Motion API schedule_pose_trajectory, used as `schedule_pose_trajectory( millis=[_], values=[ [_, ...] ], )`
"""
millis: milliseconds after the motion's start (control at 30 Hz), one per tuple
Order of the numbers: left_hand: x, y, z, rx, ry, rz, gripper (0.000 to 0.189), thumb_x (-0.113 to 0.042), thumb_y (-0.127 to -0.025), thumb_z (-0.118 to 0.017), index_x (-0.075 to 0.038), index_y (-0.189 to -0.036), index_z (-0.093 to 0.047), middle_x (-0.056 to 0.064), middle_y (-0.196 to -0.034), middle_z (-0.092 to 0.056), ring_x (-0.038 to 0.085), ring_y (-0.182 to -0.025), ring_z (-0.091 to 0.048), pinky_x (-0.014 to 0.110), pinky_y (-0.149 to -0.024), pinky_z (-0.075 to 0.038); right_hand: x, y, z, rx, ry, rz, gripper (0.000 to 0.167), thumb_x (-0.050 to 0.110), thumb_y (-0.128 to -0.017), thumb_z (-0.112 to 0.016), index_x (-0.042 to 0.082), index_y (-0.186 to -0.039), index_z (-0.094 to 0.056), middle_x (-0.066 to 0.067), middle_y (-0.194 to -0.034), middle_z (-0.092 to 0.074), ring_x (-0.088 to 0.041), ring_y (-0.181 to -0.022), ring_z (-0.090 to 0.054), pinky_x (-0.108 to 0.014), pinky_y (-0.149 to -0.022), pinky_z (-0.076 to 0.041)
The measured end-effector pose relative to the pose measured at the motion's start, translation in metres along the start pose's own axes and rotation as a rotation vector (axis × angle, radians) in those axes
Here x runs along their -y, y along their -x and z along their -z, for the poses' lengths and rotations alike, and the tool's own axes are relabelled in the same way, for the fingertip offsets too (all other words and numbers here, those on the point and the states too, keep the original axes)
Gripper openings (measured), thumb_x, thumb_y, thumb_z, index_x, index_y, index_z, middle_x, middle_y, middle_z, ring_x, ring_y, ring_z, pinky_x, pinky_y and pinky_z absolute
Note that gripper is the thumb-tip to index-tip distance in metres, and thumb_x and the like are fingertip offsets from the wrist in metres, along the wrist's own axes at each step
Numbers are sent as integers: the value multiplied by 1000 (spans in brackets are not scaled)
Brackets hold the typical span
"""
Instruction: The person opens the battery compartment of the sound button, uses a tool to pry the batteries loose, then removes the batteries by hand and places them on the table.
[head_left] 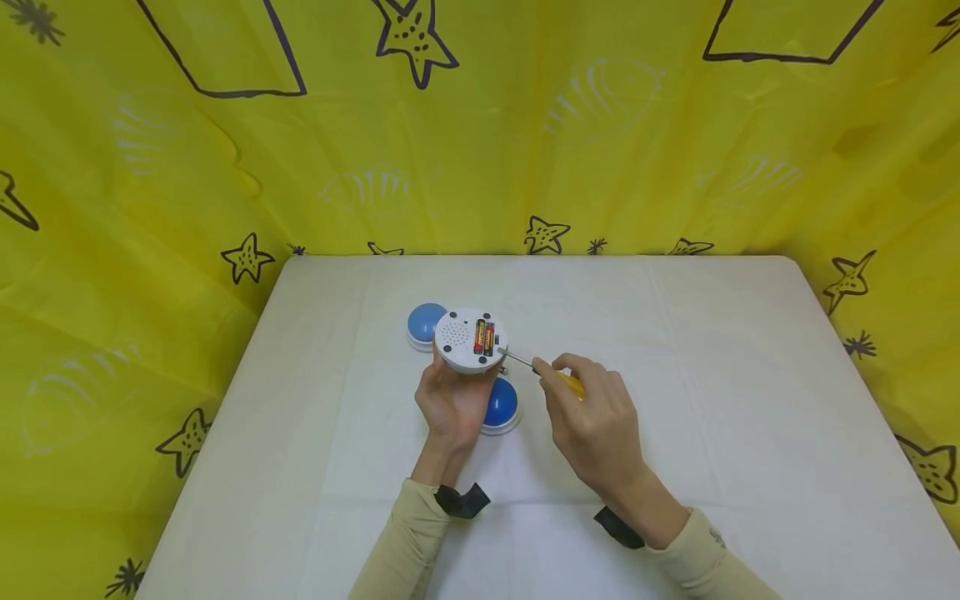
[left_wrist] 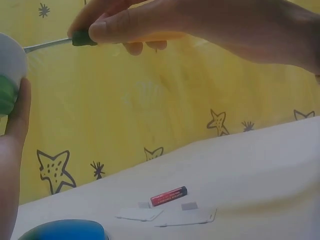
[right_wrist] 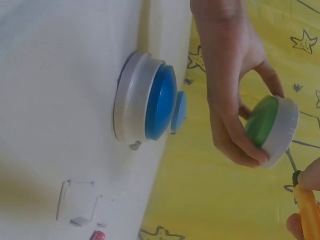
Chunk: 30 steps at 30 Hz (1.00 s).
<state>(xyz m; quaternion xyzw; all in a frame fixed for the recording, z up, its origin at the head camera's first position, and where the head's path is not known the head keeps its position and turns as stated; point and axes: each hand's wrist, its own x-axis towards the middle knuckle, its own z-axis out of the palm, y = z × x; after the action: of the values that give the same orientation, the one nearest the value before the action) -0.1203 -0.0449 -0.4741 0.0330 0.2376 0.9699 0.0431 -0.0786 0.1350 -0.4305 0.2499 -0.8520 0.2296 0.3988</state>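
Observation:
My left hand (head_left: pixel 450 404) grips a round white push button (head_left: pixel 454 352) by its sides, base up and tilted. Its green dome (right_wrist: pixel 261 121) faces down in the right wrist view. Two red-and-black batteries (head_left: pixel 484 337) lie side by side in the base's uncovered compartment. In my right hand (head_left: pixel 596 417) is a screwdriver (head_left: pixel 519 358) with a yellow handle (right_wrist: pixel 308 212), pinched near the front of that handle. The blade's tip meets the button's edge beside the batteries; exact contact is too small to tell.
On the white table (head_left: pixel 675 333) stand a dark blue button (head_left: pixel 504 402) and a lighter blue button (head_left: pixel 424 321), both dome up. A loose red battery (left_wrist: pixel 168 196) and white plastic covers (left_wrist: pixel 186 217) lie on the table. Yellow patterned curtain (head_left: pixel 480 150) surrounds it.

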Motion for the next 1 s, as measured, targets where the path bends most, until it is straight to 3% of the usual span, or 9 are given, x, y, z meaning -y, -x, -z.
schedule_pose_trajectory(
  millis=[233,567,767,867,1000],
  values=[
    [0,2,0,27,37,29,77,-47,-99,-44,-26,-167,-13,9,-171,-20,30,-153,-29,39,-120,-40,2,-1,3,16,-22,15,29,5,-92,-69,8,-120,-77,-17,-101,-70,-32,-79,-64,-39,-57,-48],
    [-1,1,3,3,67,48,71,-50,-102,-47,-28,-165,-23,8,-164,-31,28,-143,-40,36,-109,-47,-1,0,4,77,-8,11,28,5,-90,-72,6,-118,-77,-16,-102,-70,-31,-82,-65,-37,-60,-50],
    [-4,2,4,-24,41,82,73,-58,-102,-45,-29,-165,-22,8,-160,-34,29,-135,-48,33,-105,-48,-6,1,1,51,-14,3,30,2,-88,-73,6,-117,-77,-17,-100,-70,-32,-79,-63,-39,-58,-48],
    [-5,2,4,-36,26,100,74,-60,-102,-45,-29,-165,-23,9,-159,-36,30,-134,-50,33,-106,-48,-10,3,0,68,-8,-24,31,0,-85,-76,6,-116,-77,-17,-101,-70,-32,-80,-63,-40,-60,-48],
    [-8,3,4,-42,29,123,74,-61,-102,-46,-30,-165,-22,7,-159,-35,28,-138,-47,40,-120,-41,-16,7,-2,90,1,-61,31,-1,-84,-79,4,-114,-77,-16,-104,-72,-31,-84,-64,-42,-63,-47]
  ],
)
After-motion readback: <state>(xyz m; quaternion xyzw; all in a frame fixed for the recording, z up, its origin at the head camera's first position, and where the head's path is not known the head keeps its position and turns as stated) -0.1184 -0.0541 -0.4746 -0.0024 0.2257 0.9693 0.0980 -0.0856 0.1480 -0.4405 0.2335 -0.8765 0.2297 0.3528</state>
